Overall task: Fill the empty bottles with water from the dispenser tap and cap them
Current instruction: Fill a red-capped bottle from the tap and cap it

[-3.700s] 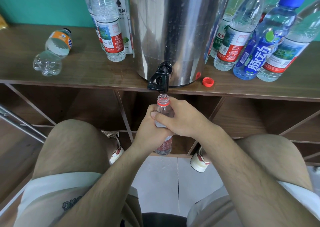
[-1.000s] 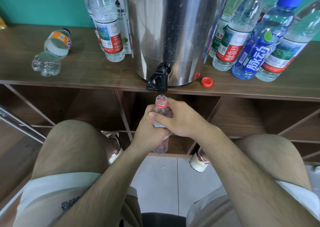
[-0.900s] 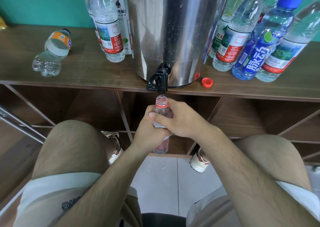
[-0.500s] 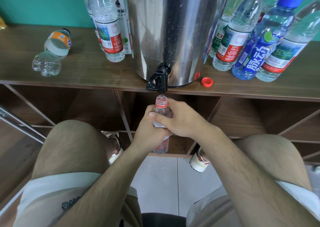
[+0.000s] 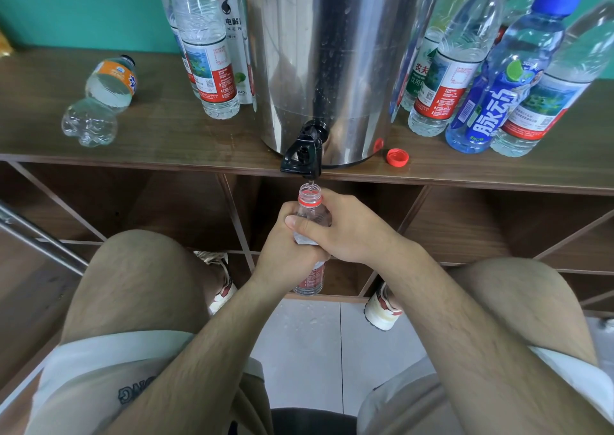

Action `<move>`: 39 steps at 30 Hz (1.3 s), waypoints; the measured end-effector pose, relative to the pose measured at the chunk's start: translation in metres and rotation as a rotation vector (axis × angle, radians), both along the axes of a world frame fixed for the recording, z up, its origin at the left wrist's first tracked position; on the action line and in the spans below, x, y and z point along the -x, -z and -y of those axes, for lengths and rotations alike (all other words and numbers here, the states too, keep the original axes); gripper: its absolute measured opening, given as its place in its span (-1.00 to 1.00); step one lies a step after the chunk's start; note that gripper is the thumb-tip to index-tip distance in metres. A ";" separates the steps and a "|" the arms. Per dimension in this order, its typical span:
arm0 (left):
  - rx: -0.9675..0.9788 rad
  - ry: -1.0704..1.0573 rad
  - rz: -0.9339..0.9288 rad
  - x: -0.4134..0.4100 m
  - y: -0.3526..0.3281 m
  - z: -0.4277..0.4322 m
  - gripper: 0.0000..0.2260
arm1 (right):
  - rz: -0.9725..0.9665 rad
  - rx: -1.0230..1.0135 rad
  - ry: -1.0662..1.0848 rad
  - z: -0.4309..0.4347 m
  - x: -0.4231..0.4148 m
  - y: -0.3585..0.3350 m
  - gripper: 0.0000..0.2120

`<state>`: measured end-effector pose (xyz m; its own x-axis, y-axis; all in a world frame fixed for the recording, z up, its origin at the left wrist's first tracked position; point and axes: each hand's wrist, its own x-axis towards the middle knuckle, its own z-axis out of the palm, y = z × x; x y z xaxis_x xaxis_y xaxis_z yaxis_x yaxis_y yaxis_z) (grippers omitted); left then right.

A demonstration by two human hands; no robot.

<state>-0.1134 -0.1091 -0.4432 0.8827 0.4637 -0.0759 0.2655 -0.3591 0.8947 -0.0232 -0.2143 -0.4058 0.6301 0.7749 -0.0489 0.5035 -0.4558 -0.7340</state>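
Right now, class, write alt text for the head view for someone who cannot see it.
The left hand and right hand grip an uncapped bottle under the black tap of a steel dispenser, water trickling in. A red cap lies on the wooden shelf beside it.

The dispenser stands on the counter, with its tap at the front edge. Directly below the tap is the mouth of an upright bottle, held before the counter by both hands: the left hand lower, the right hand wrapped over it. A cap lies just right of the dispenser's base. The left cluster of bottles and the right cluster of bottles stand beside the dispenser. Farther left is a fallen bottle.
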 end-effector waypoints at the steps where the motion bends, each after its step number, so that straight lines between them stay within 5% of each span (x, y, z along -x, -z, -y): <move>1: 0.005 0.000 -0.001 0.000 -0.001 0.000 -0.48 | 0.000 -0.001 0.000 0.000 0.000 0.000 -0.71; 39: 0.027 0.002 -0.029 0.001 -0.005 0.002 -0.43 | -0.002 0.023 0.005 0.000 0.001 -0.002 -0.61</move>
